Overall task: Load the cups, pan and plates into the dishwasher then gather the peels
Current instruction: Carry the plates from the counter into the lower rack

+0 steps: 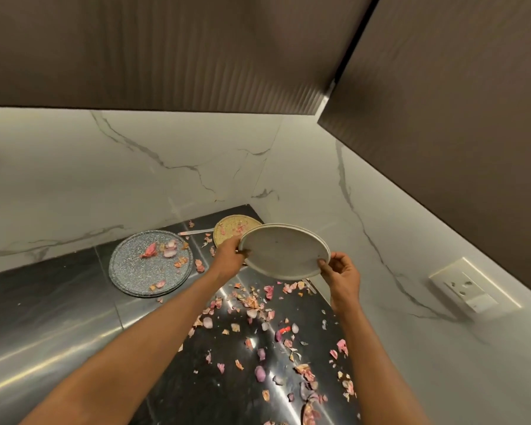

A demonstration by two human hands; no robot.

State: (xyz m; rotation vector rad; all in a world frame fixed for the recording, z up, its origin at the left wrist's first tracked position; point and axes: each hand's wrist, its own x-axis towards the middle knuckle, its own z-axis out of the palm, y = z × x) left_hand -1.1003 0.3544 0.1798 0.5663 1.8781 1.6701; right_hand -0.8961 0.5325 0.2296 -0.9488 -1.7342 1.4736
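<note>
Above the peel-strewn black counter, both hands pinch opposite rims of stacked grey plates.

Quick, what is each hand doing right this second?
Left hand: grips the left rim of the white plates.
Right hand: pinches the right rim of the same plates.

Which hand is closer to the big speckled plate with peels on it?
Left. The left hand grips the pale plates' left edge, just right of the speckled plate. The right hand grips their far right edge, farther away.
</note>
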